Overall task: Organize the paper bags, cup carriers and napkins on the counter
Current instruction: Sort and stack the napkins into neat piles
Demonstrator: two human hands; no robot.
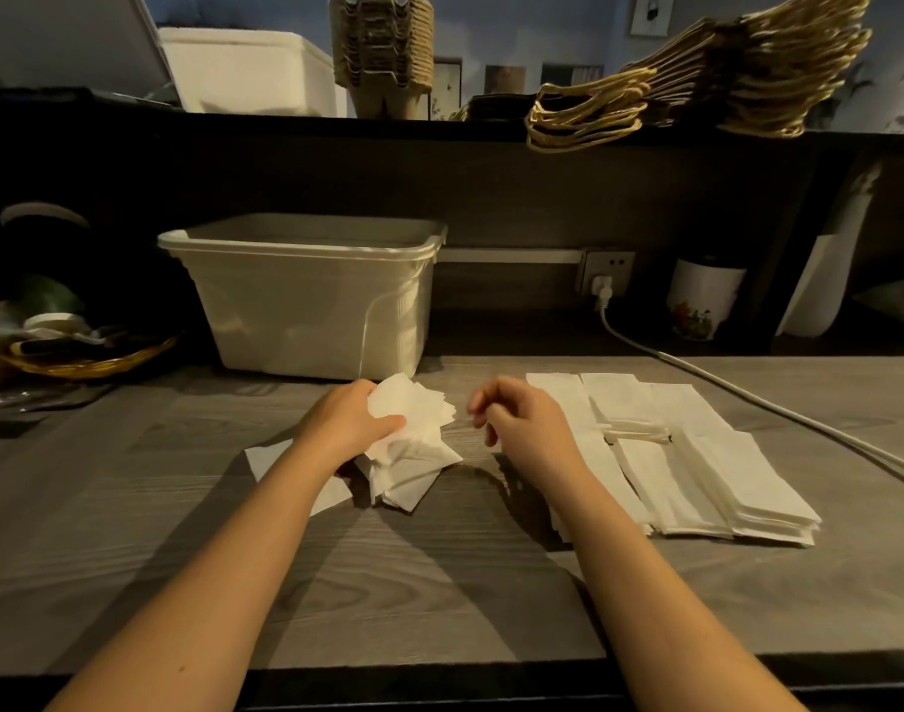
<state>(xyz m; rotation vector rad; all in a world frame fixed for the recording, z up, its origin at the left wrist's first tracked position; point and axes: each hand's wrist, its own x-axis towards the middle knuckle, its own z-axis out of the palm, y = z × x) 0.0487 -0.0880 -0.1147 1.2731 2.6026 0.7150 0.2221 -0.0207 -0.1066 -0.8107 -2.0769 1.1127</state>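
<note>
Left hand [349, 421] clutches loose napkins [419, 434] mid counter [439, 583]; right hand [524, 429] hovers loosely curled, empty; paper bags [706, 475] stacked rightward; napkins unsorted.

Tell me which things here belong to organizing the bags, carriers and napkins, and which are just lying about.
Job: napkins in the left hand, white paper bags, brown handled bags, cup carriers.
Seemingly lying about: plastic bin, wicker basket, flowered jar, power cable.
</note>
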